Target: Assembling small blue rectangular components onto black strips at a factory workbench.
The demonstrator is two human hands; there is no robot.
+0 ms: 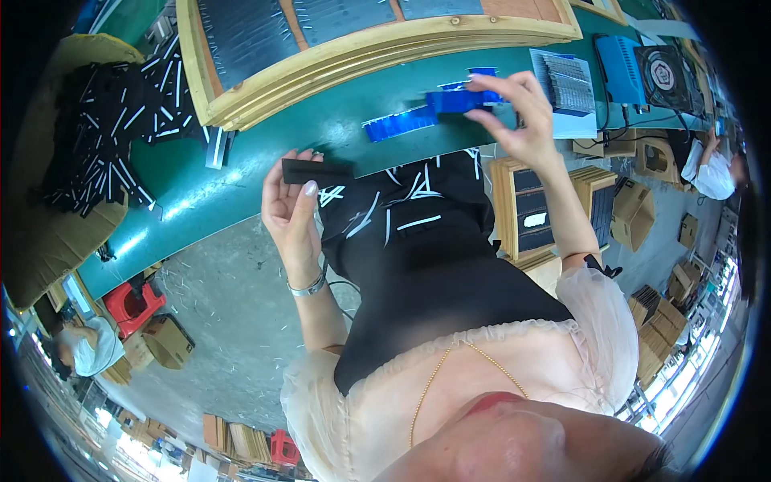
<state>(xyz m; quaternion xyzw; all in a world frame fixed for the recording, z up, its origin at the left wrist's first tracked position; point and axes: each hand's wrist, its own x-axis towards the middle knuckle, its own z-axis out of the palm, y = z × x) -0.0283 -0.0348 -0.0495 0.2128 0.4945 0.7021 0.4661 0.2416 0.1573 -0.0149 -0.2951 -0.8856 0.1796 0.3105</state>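
My left hand (291,210) is closed on a small flat black rectangular piece (303,172), pinched between thumb and fingers just off the table's near edge. My right hand (522,116) grips a shiny blue rectangular piece (451,102) between thumb and fingertips, above the green table (321,116). Beside and partly under it lies a row of blue strips (399,124) on the tabletop. White thin strips (419,189) are scattered over the black apron (409,233) on my lap.
A wooden frame tray (377,52) with dark sheets stands at the back. On the left, black pieces and white strips (120,124) heap by a carton (60,249). At right are a stack of thin grey pieces (566,80), a blue box device (618,71) and more wooden frames (507,205).
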